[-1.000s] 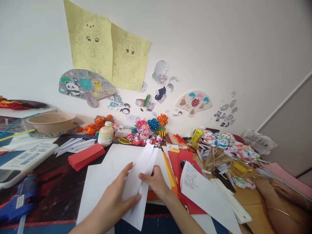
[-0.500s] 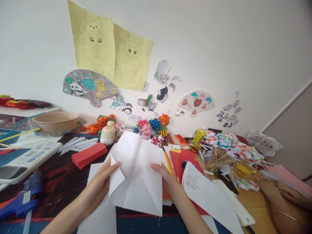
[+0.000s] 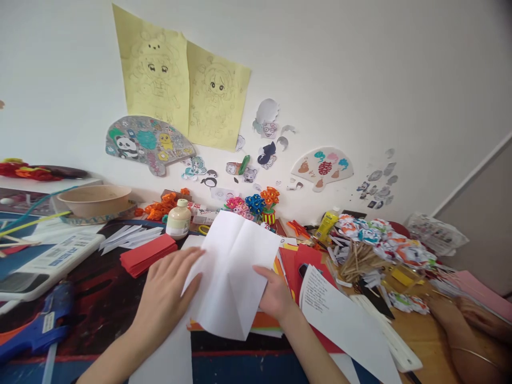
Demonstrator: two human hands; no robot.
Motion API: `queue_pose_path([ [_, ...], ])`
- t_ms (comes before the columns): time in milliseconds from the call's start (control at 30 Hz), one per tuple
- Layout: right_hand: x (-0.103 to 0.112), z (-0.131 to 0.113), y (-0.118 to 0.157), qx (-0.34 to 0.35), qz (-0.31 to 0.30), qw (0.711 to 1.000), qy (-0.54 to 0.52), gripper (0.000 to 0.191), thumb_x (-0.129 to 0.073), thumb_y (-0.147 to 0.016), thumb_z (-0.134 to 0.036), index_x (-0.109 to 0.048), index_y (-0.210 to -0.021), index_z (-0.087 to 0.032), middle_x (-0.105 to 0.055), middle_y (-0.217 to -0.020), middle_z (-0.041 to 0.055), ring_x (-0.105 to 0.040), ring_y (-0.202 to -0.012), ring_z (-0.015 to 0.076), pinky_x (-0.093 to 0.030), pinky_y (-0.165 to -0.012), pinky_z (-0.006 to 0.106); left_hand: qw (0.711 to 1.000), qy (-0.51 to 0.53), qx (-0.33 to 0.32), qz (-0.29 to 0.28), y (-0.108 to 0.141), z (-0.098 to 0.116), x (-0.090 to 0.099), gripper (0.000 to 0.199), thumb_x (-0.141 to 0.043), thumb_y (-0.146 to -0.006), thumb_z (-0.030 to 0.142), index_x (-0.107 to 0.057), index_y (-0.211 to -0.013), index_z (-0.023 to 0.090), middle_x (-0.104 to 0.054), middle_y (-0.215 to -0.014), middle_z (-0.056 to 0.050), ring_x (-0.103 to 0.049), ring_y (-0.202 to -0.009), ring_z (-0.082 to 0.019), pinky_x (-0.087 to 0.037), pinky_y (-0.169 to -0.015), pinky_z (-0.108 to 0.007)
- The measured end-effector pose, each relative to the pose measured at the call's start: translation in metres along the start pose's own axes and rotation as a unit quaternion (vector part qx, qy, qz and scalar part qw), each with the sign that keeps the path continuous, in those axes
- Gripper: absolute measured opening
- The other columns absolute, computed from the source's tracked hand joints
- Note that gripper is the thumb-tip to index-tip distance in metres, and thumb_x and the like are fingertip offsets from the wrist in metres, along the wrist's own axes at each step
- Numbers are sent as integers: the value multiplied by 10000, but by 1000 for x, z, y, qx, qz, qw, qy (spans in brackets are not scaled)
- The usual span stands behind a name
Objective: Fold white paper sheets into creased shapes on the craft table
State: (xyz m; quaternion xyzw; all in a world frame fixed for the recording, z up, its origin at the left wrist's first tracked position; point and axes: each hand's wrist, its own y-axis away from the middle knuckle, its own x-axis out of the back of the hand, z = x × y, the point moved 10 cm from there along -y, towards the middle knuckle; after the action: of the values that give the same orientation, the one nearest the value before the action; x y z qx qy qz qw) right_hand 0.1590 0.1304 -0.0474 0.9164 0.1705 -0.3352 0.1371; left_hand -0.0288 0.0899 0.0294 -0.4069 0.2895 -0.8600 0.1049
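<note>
A creased white sheet of paper [image 3: 230, 272] is held up over the middle of the table. My right hand [image 3: 274, 290] grips its right edge, thumb on the front and fingers behind. At the left edge, my left hand [image 3: 170, 282] has its fingers spread and its thumb apart, touching or very near the paper; no grip is visible. More white paper [image 3: 168, 357] lies under my left arm. Orange and red sheets [image 3: 260, 322] show beneath the held paper.
Stacked red paper [image 3: 148, 254], a glue bottle [image 3: 178, 220] and a blue glue gun [image 3: 50, 320] are on the left. Paper flowers [image 3: 256, 205] stand behind. A printed sheet [image 3: 340, 314] and sticks [image 3: 362, 260] are right, beside another person's arm [image 3: 460, 330].
My left hand has let go of the folded left corner and opened out, and that corner no longer shows folded forward. The sheet has turned, its top now leaning further right.
</note>
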Motion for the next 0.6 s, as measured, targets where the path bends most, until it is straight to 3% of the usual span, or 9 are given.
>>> queue_pose_path([
  [100, -11, 2, 4, 8, -24, 999, 45, 310, -675, -724, -331, -674, -970, -143, -700, -985, 93, -629, -949, 272, -467, -831, 386, 997, 25, -33, -59, 11, 19, -15, 382, -445, -906, 347, -487, -1280, 282, -525, -1329, -59, -463, -1216, -278, -342, -1027, -432],
  [233, -28, 4, 11, 23, -65, 994, 83, 387, -673, -732, -372, -651, -1040, -139, -676, -1038, 117, -606, -986, 286, -465, -817, 393, 986, 125, 29, -110, 20, 26, -29, 505, -496, -877, 409, -376, -1353, 293, -518, -1337, -58, -499, -1181, -270, -430, -956, -372],
  [333, -39, 1, 15, 49, -96, 989, 104, 408, -699, -723, -368, -632, -1077, -176, -658, -1080, 106, -597, -992, 277, -458, -818, 387, 963, 206, 87, -148, 20, 24, -36, 451, -503, -870, 430, -438, -1290, 281, -612, -1222, -54, -577, -1065, -263, -473, -881, -345],
  [467, -36, -19, 9, 111, -77, 982, 133, 467, -702, -717, -413, -596, -1133, -229, -637, -1117, 88, -598, -966, 248, -454, -816, 364, 903, 360, 175, -154, 16, 15, -35, 438, -552, -835, 452, -498, -1215, 242, -663, -1154, -58, -621, -1013, -264, -510, -786, -301],
  [600, -4, -46, -1, 189, 41, 971, 137, 416, -652, -773, -443, -573, -1140, -265, -645, -1079, 49, -596, -922, 195, -458, -782, 304, 818, 488, 259, -160, 17, 10, -38, 518, -661, -752, 441, -516, -1198, 222, -665, -1151, -78, -647, -969, -268, -531, -741, -311],
])
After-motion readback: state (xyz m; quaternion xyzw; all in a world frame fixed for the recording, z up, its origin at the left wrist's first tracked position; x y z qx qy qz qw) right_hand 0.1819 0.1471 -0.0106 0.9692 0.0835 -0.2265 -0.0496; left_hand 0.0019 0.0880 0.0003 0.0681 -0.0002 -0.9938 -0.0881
